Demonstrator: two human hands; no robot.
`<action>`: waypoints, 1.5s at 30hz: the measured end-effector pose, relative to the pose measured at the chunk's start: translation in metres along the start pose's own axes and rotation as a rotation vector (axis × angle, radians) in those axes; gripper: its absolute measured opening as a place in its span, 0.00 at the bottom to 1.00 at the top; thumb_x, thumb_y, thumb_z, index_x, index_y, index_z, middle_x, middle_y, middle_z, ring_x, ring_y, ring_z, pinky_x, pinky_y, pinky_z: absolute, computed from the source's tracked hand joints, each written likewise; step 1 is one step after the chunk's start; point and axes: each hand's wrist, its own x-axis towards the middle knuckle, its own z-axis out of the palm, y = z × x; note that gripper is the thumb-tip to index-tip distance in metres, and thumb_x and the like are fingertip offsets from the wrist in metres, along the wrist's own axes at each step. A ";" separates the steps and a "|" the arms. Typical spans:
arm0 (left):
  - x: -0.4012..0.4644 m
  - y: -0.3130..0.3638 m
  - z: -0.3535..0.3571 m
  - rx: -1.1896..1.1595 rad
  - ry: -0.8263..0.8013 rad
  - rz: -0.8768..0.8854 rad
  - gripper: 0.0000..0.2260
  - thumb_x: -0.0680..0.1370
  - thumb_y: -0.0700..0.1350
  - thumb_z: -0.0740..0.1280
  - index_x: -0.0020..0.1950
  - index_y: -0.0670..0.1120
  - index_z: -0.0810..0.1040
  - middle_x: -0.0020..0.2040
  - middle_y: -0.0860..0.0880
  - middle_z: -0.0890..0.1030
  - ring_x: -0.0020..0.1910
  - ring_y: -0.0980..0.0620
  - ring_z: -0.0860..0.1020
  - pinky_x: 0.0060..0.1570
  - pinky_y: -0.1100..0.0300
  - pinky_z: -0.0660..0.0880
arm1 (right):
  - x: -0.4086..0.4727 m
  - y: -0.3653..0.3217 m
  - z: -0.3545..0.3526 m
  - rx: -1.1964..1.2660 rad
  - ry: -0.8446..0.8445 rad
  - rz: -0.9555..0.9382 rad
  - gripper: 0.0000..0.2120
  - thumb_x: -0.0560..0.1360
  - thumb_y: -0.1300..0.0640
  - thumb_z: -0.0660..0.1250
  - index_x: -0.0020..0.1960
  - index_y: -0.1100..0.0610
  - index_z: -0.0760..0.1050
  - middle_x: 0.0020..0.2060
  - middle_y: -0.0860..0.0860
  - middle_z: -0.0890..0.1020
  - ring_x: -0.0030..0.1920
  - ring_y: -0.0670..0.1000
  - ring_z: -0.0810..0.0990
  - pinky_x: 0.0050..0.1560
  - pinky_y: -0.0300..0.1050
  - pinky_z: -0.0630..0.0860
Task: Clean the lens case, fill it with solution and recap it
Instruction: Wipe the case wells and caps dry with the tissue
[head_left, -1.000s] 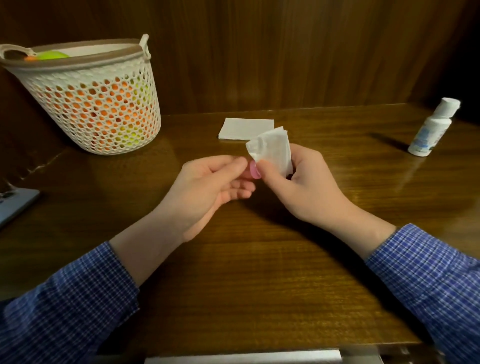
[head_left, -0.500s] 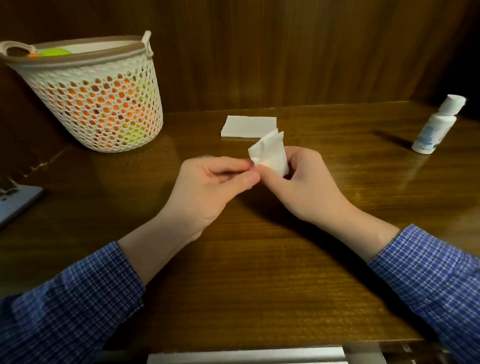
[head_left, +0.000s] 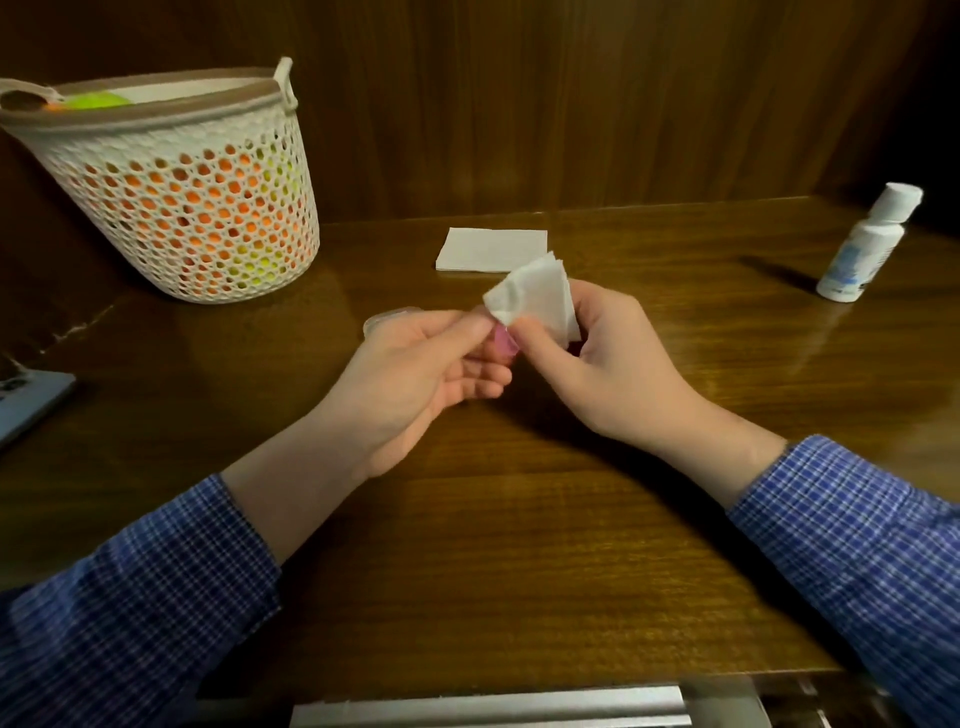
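A dark wood-panelled wall (head_left: 571, 104) is standing behind a glossy brown wooden table (head_left: 519, 519), which is carrying a white perforated basket (head_left: 197, 218) at the back left, a folded white napkin (head_left: 491, 249) lying flat in the middle and a white solution bottle (head_left: 862, 244) standing at the far right. Above the table, the left hand (head_left: 415, 374) is pinching a small pink lens case (head_left: 503, 343) between curled thumb and fingers. The right hand (head_left: 608, 358) is gripping a crumpled white tissue (head_left: 535, 299), touching it to the case.
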 end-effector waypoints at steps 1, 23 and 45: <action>0.001 0.000 -0.001 -0.048 -0.043 -0.056 0.08 0.82 0.40 0.67 0.53 0.41 0.86 0.44 0.46 0.87 0.42 0.53 0.85 0.42 0.62 0.81 | -0.001 0.000 0.000 -0.008 -0.027 -0.023 0.07 0.82 0.57 0.68 0.46 0.57 0.79 0.35 0.49 0.79 0.34 0.47 0.76 0.35 0.37 0.71; -0.010 -0.008 0.000 0.438 0.148 0.472 0.14 0.72 0.37 0.78 0.55 0.48 0.86 0.50 0.52 0.88 0.51 0.57 0.86 0.45 0.67 0.82 | 0.011 -0.007 -0.005 0.807 -0.264 0.884 0.03 0.79 0.62 0.70 0.48 0.62 0.80 0.32 0.52 0.81 0.25 0.42 0.72 0.22 0.33 0.68; 0.002 -0.003 -0.011 -0.113 -0.174 0.001 0.20 0.71 0.42 0.76 0.63 0.51 0.82 0.57 0.41 0.86 0.59 0.45 0.85 0.54 0.58 0.82 | 0.019 0.004 -0.025 0.924 -0.068 0.771 0.05 0.74 0.60 0.75 0.46 0.57 0.79 0.30 0.48 0.75 0.27 0.43 0.69 0.26 0.35 0.68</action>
